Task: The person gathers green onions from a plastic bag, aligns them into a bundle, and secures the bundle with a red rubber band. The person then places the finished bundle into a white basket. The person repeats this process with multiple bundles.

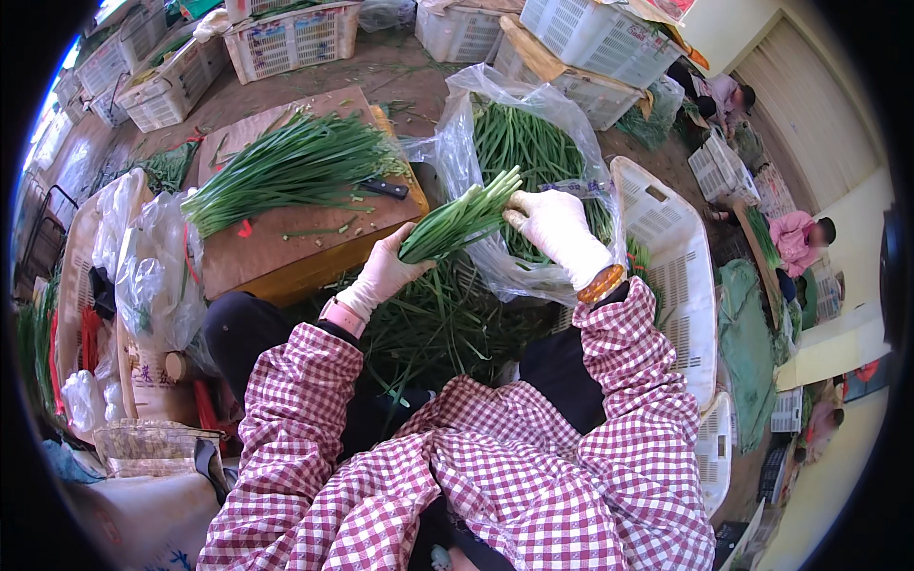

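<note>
My gloved left hand point(391, 265) grips a bunch of garlic chives point(457, 221), its pale stem ends pointing up and right. Close by those ends is my gloved right hand point(553, 221), thumb and fingers curved toward each other; whether they pinch a stem cannot be made out. Behind the right hand, a clear plastic bag point(457, 121) holds many more green chives point(528, 139). To the left, a large pile of chives point(300, 153) lies on a brown board point(307, 246), with a black-handled knife point(384, 188) by its stem ends. Loose leaves point(443, 321) are heaped between my knees.
A white plastic crate point(675, 285) stands at my right. Clear bags point(157, 264) hang over a crate point(89, 235) at left. More white crates point(293, 43) line the far side. Other people point(792, 239) sit at the right, beside a green sack point(745, 357).
</note>
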The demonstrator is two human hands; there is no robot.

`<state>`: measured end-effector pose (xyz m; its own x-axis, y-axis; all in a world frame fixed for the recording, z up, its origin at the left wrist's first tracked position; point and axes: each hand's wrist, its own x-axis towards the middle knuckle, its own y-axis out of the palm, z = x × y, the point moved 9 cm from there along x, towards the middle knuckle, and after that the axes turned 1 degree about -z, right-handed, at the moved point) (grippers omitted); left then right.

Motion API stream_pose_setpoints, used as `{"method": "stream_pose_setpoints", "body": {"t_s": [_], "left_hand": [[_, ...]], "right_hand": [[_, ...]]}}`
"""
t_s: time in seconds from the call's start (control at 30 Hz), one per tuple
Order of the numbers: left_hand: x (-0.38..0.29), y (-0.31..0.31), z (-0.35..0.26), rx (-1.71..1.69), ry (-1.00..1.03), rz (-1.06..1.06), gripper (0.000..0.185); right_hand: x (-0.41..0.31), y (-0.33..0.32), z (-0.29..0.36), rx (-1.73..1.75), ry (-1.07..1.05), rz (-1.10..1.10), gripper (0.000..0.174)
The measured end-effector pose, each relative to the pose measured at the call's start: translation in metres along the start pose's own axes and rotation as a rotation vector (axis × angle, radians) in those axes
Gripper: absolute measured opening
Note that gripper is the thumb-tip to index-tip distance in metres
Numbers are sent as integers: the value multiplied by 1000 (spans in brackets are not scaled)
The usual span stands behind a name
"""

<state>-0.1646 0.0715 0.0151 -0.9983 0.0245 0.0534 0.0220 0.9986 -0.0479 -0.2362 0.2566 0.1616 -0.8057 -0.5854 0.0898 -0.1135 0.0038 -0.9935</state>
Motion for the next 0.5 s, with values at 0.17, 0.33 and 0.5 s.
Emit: {"method": "stream_pose_setpoints", "body": {"t_s": [0.17,0.33,0.5], "left_hand": [[-1,3,3,-95,-108,65,62],[-10,16,-9,-139,-180,131,48],[-13,27,-7,-161,-245,184,35]], "right_hand": [[3,7,-2,139,-51,107,22],[-1,18,-19,403,87,183,22],[7,9,-46,-139,56,-86,19]]}}
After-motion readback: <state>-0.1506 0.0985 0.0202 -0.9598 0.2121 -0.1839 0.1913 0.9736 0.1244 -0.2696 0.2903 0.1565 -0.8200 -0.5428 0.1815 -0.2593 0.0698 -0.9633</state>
